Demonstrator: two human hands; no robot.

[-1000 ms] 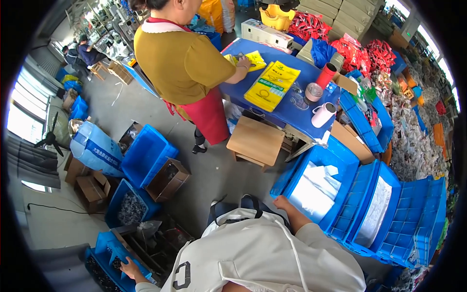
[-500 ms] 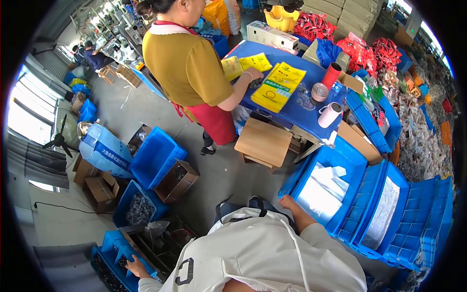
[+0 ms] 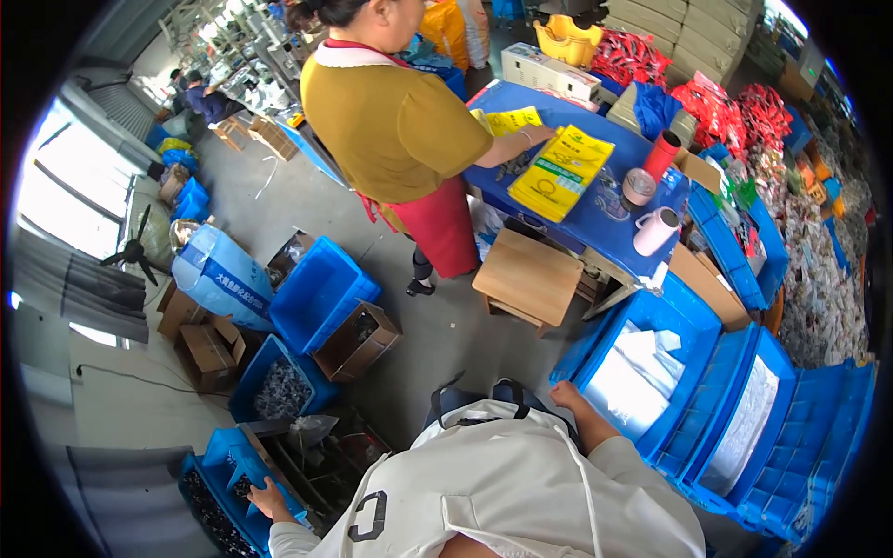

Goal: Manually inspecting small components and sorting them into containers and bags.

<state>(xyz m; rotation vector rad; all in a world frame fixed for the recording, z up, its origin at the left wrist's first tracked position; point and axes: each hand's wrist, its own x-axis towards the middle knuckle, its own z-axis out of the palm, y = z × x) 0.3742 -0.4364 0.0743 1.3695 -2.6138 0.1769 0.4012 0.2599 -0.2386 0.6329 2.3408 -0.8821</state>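
Bin (image 3: pixel 223 448) of blue plastic, low at the left beside the person, has small dark parts (image 3: pixel 212 513) lying in it, in two visible heaps. The left hand (image 3: pixel 271 499) is at its inner side, fingers reaching over the edge toward the nearer heap; whether they pinch a part is too small to make out. The right hand (image 3: pixel 565 394) is well apart from it, fingers curled, just beside the corner of a blue crate (image 3: pixel 699 321); I cannot make out whether it grips the rim. How far the work has come can only be judged loosely: no part shows clear of the bin in either hand, so the handling looks barely begun, and plenty of parts remain in the bin. Counted, there are two hands of the person, one bin with dark parts, and at least three blue crates at the right, overlapping; the nearest holds white bags (image 3: pixel 633 381), too merged to number, and the next some white sheeting (image 3: pixel 741 428). Ahead are one table (image 3: pixel 595 232), one stool (image 3: pixel 527 276), one red flask (image 3: pixel 663 153), one pink mug (image 3: pixel 656 231), and yellow packs (image 3: pixel 563 172), one pile plus at least one apart. One co-worker (image 3: pixel 395 130) stands at the table, an arm stretched over it. Left of the walkway are one fan (image 3: pixel 135 251) and at least three cartons (image 3: pixel 205 358).
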